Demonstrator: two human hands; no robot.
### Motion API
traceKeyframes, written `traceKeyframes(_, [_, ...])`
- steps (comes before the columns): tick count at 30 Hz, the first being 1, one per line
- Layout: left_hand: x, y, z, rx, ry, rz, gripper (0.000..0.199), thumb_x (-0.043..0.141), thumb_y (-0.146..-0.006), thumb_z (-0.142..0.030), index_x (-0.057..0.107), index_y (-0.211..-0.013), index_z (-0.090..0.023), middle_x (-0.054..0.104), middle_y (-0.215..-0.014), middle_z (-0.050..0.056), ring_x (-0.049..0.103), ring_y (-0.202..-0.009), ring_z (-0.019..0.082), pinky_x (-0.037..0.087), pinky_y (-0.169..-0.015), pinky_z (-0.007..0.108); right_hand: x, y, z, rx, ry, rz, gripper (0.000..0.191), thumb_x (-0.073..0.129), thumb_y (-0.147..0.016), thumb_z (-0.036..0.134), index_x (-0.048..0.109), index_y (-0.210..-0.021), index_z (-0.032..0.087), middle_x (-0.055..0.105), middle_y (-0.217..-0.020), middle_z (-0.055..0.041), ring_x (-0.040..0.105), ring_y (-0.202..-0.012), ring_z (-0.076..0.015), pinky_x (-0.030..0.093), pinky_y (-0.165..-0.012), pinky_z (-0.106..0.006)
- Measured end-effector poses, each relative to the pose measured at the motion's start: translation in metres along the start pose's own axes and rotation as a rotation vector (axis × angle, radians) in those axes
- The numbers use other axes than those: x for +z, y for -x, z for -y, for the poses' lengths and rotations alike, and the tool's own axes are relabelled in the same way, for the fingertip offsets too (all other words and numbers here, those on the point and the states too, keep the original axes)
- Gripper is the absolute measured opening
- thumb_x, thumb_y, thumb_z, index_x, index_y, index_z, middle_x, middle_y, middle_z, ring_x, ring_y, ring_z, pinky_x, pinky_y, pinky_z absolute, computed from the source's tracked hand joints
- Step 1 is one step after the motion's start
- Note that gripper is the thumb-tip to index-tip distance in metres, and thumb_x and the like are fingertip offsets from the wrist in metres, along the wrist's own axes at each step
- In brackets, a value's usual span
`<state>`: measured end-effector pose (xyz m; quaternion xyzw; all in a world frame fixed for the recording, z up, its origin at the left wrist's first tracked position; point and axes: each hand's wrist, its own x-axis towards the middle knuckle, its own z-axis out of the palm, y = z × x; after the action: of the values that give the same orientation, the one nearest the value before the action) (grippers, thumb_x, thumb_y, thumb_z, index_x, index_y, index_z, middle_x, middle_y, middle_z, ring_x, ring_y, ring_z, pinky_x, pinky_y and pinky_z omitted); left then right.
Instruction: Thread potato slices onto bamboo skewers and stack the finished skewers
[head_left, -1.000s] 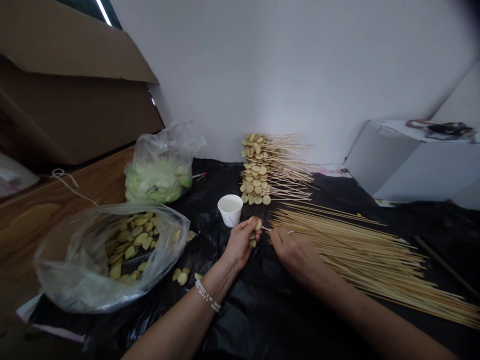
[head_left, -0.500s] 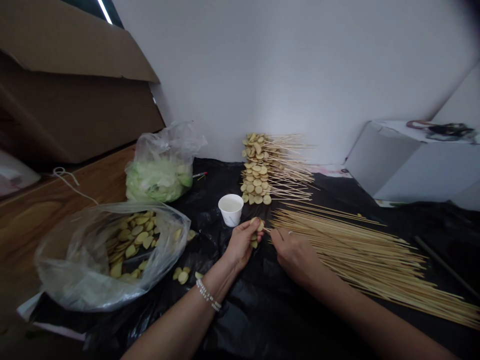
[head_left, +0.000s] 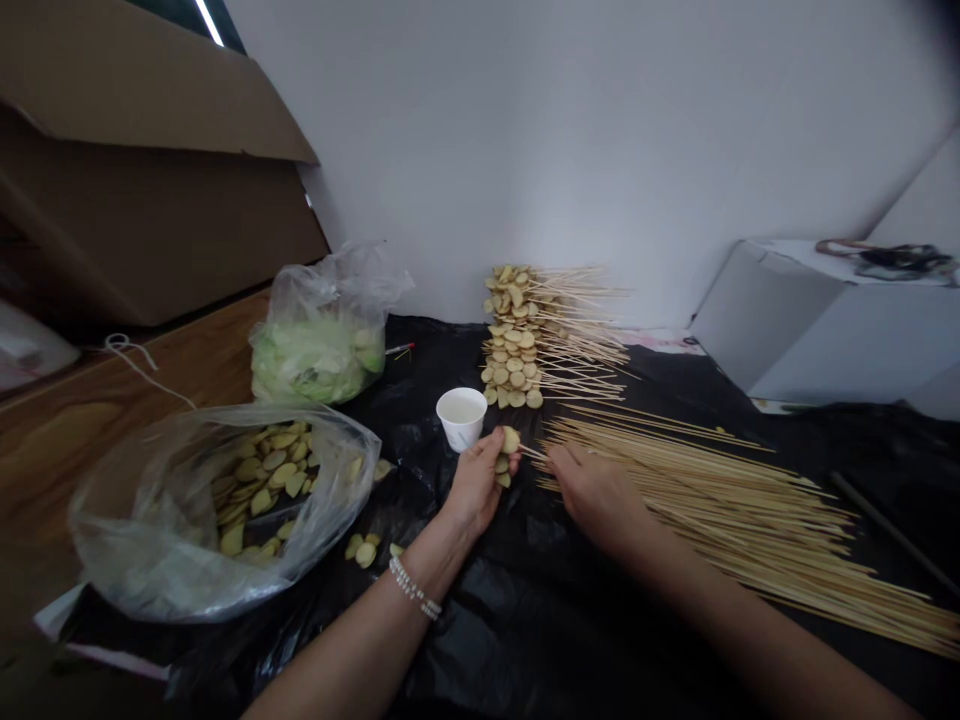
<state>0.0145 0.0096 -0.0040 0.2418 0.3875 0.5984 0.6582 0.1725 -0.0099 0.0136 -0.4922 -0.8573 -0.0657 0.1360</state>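
Pinching a round slice (head_left: 511,440) between thumb and fingers in the left grip (head_left: 478,480), with more slices (head_left: 503,473) tucked just below. Grasping a thin stick (head_left: 534,454) in the right grip (head_left: 596,492), clenched around it, and reaching the round slice with its far end; cannot tell how deeply. Holding both over a black plastic sheet (head_left: 487,610), near a white cup (head_left: 460,432). Having a wide spread of bare sticks (head_left: 735,530) beside the right forearm, and facing a stack of filled skewers (head_left: 514,345) near the wall (head_left: 540,150). Having, on the left, an open clear bag (head_left: 142,545) of slices and a few loose slices (head_left: 363,550) beside it.
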Motion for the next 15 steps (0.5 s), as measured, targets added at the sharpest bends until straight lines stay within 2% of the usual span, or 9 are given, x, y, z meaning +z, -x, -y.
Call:
traceKeyframes(4, [-0.0015,0.0005,0.0002,-0.039,0.011,0.001,0.036,0.078,-0.063,-0.040,0.068,-0.076,-0.008,0.060,-0.066,0.003,0.052,-0.053,0.004,0.041,-0.049,0.014,-0.0026,0.0020,0.0032,-0.023,0.001,0.051,0.020,0.040,-0.086,0.006,0.057,-0.087,0.016,0.062,-0.081,-0.0060,0.055,-0.067,-0.0152,0.028,-0.056,-0.027])
traceKeyframes(7, [-0.0012,0.0021,0.0003,-0.059,0.014,0.002,0.034,0.079,-0.063,-0.038,0.067,-0.076,-0.008,0.061,-0.067,0.003,0.052,-0.053,0.004,0.041,-0.048,0.014,0.0011,-0.0015,-0.0008,0.014,-0.204,0.078,0.020,0.038,-0.090,0.011,0.056,-0.082,0.017,0.063,-0.077,-0.0041,0.055,-0.067,-0.0141,0.030,-0.058,-0.026])
traceKeyframes(10, [-0.0009,0.0031,-0.0002,-0.065,0.018,0.015,0.033,0.079,-0.063,-0.037,0.067,-0.077,-0.009,0.062,-0.067,0.003,0.053,-0.052,0.004,0.042,-0.049,0.014,0.0049,-0.0054,-0.0058,0.014,-0.363,0.049,0.025,0.037,-0.092,0.016,0.054,-0.073,0.017,0.061,-0.069,-0.0019,0.053,-0.064,-0.0129,0.031,-0.060,-0.025])
traceKeyframes(15, [-0.0010,0.0028,0.0006,-0.077,0.021,0.023,0.033,0.079,-0.063,-0.036,0.067,-0.076,-0.009,0.062,-0.068,0.003,0.053,-0.053,0.005,0.042,-0.049,0.014,0.0046,-0.0014,-0.0022,-0.015,-0.199,-0.039,0.021,0.039,-0.088,0.010,0.056,-0.078,0.017,0.060,-0.074,-0.0035,0.052,-0.068,-0.0150,0.031,-0.062,-0.026])
